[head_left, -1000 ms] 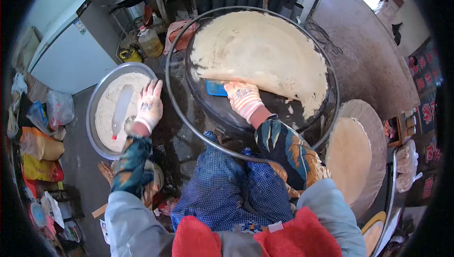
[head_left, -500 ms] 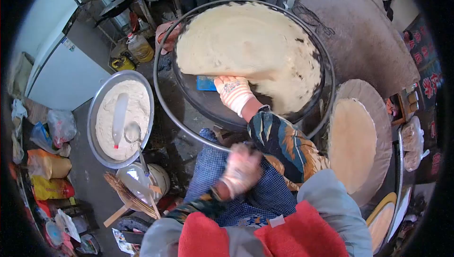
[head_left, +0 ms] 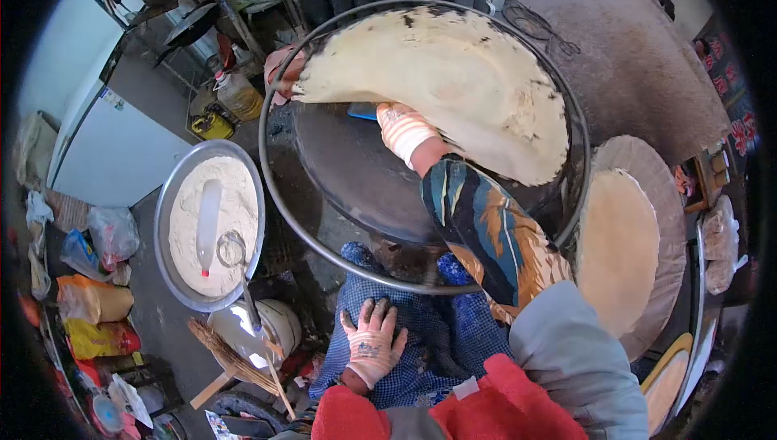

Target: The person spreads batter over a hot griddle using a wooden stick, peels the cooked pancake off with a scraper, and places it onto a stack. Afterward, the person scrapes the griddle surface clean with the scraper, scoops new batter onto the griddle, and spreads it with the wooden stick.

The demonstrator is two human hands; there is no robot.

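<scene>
A thin layer of pale batter (head_left: pixel 437 76) covers the far and right parts of a round dark griddle (head_left: pixel 348 165), ringed by a metal hoop. My right hand (head_left: pixel 405 134), in a striped glove, is closed on a blue scraper (head_left: pixel 363 111) at the batter's near edge; the scraper is partly hidden under that edge. My left hand (head_left: pixel 373 344), in a similar glove, lies with spread fingers on the blue checked cloth (head_left: pixel 425 323) over my lap and holds nothing.
On the left stand a metal basin (head_left: pixel 166 233) of flour with a bottle (head_left: pixel 208 225) and ladle (head_left: pixel 231 250), a white bucket (head_left: pixel 283 327) and a brush (head_left: pixel 231 355). A round flatbread (head_left: pixel 617 250) lies on the right. Behind the basin is a white freezer (head_left: pixel 121 144).
My left hand has moved from the flour basin to my lap. With the scraper, my right hand has moved farther up the griddle, and more dark surface shows in front of the batter.
</scene>
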